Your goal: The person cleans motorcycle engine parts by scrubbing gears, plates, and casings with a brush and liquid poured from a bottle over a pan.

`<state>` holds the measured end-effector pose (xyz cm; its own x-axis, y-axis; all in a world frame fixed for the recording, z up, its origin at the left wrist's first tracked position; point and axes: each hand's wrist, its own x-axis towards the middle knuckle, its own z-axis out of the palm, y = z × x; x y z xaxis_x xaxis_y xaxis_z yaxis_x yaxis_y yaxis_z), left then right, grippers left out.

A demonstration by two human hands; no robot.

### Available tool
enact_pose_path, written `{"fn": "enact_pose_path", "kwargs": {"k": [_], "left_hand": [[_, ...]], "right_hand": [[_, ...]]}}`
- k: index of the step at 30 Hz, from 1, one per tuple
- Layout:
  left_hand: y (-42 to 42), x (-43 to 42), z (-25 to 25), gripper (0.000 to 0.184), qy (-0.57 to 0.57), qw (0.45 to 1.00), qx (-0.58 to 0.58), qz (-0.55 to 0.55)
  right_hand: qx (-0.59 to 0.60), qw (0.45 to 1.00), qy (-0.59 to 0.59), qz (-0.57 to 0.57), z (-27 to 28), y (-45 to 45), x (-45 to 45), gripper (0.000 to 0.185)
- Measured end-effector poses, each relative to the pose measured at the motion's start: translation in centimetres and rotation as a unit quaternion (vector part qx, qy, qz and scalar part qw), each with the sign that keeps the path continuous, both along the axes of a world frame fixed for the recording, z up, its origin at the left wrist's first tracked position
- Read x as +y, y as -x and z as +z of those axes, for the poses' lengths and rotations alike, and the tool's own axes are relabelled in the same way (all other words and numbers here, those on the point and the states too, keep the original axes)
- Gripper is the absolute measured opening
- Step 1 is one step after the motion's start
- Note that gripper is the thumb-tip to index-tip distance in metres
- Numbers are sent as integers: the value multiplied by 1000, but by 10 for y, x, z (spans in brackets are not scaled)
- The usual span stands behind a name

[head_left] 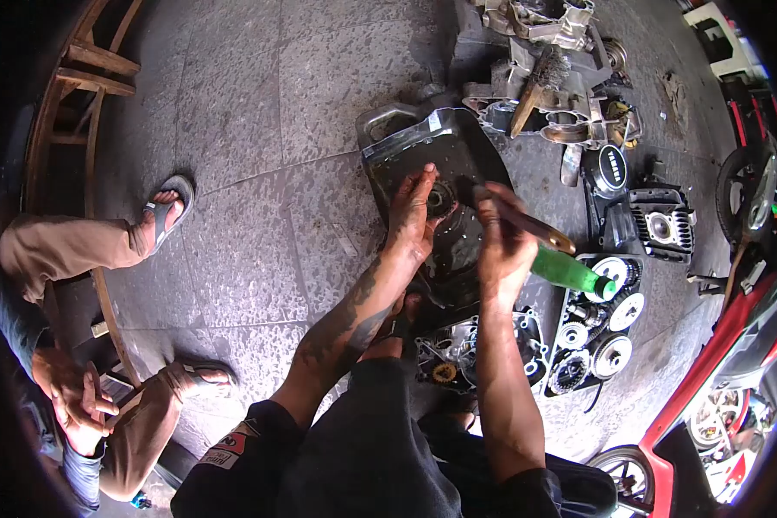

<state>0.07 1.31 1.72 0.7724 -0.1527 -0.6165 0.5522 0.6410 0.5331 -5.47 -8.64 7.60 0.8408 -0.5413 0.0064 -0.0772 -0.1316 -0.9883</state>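
My left hand [414, 216] grips a round, dark metal part with a hole in its middle [441, 200], held over a black plastic basin [393, 142] with dark, wet contents. In my right hand [502, 246] is a brush, its brown wooden handle [551, 235] sticking out to the right. The brush's dark head points at the round part; whether they touch is hard to tell. Beneath the handle a green bottle [570, 273] lies tilted beside the basin.
Engine casings [535, 95] with a wire brush [537, 91] lie ahead. At right are a cylinder head [662, 226], a tray of gears [613, 354] and a red motorcycle [708, 354]. An open crankcase [527, 345] sits close in front of me. Another person [78, 233] sits at left.
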Motion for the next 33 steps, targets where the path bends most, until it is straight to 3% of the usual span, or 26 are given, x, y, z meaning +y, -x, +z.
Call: {"fn": "enact_pose_path", "kwargs": {"k": [2, 3, 4, 6, 9, 11, 13, 15, 17, 18, 19, 22, 23, 25, 26, 29, 31, 33], "left_hand": [[-3, 3, 3, 32, -29, 999, 12, 14], [-6, 4, 5, 30, -59, 998, 25, 28], [-8, 5, -3, 24, -22, 997, -33, 65], [-11, 10, -5, 22, -1, 997, -41, 60], [-12, 15, -1, 20, 45, 996, -50, 52], [-11, 20, -1, 21, 162, 984, -66, 17], [-8, 22, 1, 22, 167, 983, -77, 5], [-6, 22, 2, 24, 180, 981, -68, -1], [-5, 19, 2, 27, 175, 981, -77, -17], [-4, 19, 2, 27, 179, 979, -91, -17], [-3, 18, 3, 27, 185, 977, -105, -22], [2, 10, 1, 29, 176, 979, -95, -34], [3, 11, 1, 30, 177, 979, -94, -37], [5, 8, 3, 35, 160, 980, -103, -57], [6, 7, 4, 41, 149, 981, -107, -68], [6, 0, 11, 38, 113, 986, -106, -61], [6, 1, 6, 38, 125, 988, -76, -41], [-2, 3, 1, 37, 67, 988, -97, -98]], "right_hand": [[34, 997, 15, 65, -2, 6, 3, 18], [58, 996, 46, 40, 1, 12, 6, 17], [71, 994, 74, 35, -1, 18, 4, 17], [83, 991, 101, 29, -13, 27, -2, 18], [138, 976, 123, 119, -29, 38, -11, 24], [165, 914, 232, 288, -33, 39, -14, 33], [155, 896, 251, 333, -31, 43, -19, 41], [130, 909, 254, 304, -20, 48, -22, 46], [52, 962, 230, 140, -3, 61, -26, 46], [40, 987, 157, 23, 2, 73, -24, 42], [25, 991, 83, -99, 7, 88, -20, 39], [6, 938, 14, -345, -9, 132, -25, 31], [-6, 937, 23, -349, -37, 158, -40, 37], [72, 933, 41, -351, -18, 146, -43, 53], [85, 951, 43, -293, -33, 151, -58, 67], [92, 964, 123, -216, -39, 132, -80, 72], [73, 978, 38, -194, -54, 122, -99, 73], [110, 980, 37, -162, -57, 112, -111, 74]]}}
